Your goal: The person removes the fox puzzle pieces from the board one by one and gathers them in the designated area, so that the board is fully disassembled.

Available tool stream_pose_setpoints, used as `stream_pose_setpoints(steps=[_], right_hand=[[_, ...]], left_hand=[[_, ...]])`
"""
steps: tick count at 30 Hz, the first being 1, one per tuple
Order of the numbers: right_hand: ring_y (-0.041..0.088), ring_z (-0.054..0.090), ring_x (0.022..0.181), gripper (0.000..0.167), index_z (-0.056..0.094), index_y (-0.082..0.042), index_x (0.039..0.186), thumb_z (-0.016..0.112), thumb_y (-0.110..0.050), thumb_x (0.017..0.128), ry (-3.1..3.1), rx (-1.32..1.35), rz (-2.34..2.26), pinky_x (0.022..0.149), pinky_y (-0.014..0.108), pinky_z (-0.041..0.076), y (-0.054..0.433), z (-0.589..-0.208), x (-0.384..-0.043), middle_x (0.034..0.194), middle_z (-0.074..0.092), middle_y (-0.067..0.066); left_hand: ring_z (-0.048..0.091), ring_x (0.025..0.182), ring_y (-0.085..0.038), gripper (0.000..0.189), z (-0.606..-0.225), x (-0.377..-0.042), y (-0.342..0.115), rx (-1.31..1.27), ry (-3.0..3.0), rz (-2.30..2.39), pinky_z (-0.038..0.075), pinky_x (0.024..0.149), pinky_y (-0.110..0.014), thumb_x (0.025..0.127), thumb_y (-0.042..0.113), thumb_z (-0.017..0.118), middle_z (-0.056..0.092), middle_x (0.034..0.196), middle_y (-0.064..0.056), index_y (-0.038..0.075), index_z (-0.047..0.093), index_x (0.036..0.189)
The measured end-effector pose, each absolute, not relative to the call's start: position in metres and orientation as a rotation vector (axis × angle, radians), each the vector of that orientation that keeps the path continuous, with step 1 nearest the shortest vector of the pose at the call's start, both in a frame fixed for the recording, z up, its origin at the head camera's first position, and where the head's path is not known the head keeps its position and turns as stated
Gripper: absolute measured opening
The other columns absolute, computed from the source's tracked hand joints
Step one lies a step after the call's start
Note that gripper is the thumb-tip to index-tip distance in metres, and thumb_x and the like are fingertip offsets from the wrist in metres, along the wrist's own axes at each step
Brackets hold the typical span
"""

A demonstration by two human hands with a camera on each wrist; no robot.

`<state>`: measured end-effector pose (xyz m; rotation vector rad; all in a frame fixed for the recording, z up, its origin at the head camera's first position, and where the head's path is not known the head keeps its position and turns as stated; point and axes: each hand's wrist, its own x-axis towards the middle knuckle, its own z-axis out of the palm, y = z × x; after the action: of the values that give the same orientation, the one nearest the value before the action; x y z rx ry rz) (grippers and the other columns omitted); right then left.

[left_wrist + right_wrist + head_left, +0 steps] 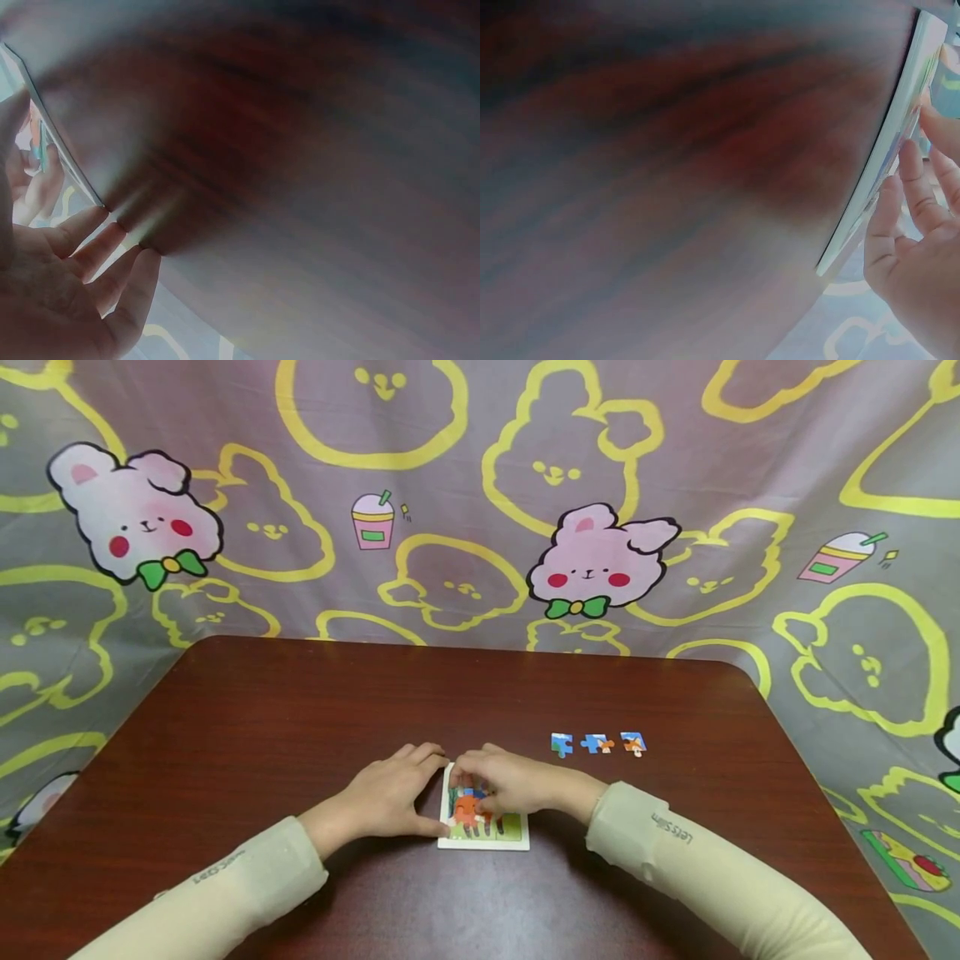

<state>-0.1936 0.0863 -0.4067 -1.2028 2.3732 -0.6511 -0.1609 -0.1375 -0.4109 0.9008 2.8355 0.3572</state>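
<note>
Board point(487, 846) on table point(300, 718), left hand point(386, 797) spread and unclenched against board's left edge, right hand point(513, 779) over board, grip there not discernible, three loose pieces point(597, 743) beyond and right of board.

Tabletop before me: one board, three loose pieces

Table point(360, 710): reddish-brown, dark wood grain, far corners rounded; pale sheen on the near part. White-rimmed jigsaw board point(487, 845) lies flat on my near half, about mid-width; orange figure and green ground visible, the rest partly hidden. Beyond it, to my right, a row, well apart from the board: blue-green jigsaw piece point(560, 743), blue-and-orange jigsaw piece point(597, 743), orange-and-white jigsaw piece point(633, 742). None touching another.
</note>
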Motion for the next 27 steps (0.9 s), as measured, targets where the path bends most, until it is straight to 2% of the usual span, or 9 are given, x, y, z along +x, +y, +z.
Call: stream_pose_setpoints(steps=[5, 12, 27], right_hand=[[0.012, 0.052, 0.097, 0.028, 0.061, -0.016, 0.115, 0.068, -0.003, 0.091, 2.316, -1.197, -0.742, 0.082, 0.022, 0.047, 0.0869, -0.4056, -0.1937, 0.1, 0.062, -0.004], [0.008, 0.058, 0.079, 0.022, 0.058, -0.01, 0.114, 0.062, 0.0, 0.095, 2.19, -1.1, -0.884, 0.059, 0.023, 0.056, 0.0863, -0.4034, -0.1916, 0.095, 0.062, 0.005], [0.011, 0.061, 0.082, 0.019, 0.061, -0.01, 0.109, 0.06, 0.002, 0.095, 2.185, -0.994, -0.989, 0.056, 0.027, 0.057, 0.085, -0.4046, -0.1907, 0.095, 0.061, 0.006]], left_hand=[[0.051, 0.126, -0.024, 0.089, -0.4113, -0.1612, -0.1374, 0.904, 2.832, 0.359, 0.055, 0.081, -0.047, 0.071, 0.062, 0.08, 0.05, 0.143, -0.003, 0.012, 0.053, 0.138], [0.051, 0.127, -0.025, 0.088, -0.4107, -0.1613, -0.137, 0.904, 2.828, 0.358, 0.055, 0.082, -0.047, 0.071, 0.062, 0.079, 0.05, 0.143, -0.004, 0.012, 0.053, 0.138], [0.051, 0.126, -0.025, 0.089, -0.4109, -0.1616, -0.1375, 0.93, 2.841, 0.348, 0.055, 0.081, -0.046, 0.071, 0.064, 0.078, 0.05, 0.143, -0.005, 0.011, 0.053, 0.138]])
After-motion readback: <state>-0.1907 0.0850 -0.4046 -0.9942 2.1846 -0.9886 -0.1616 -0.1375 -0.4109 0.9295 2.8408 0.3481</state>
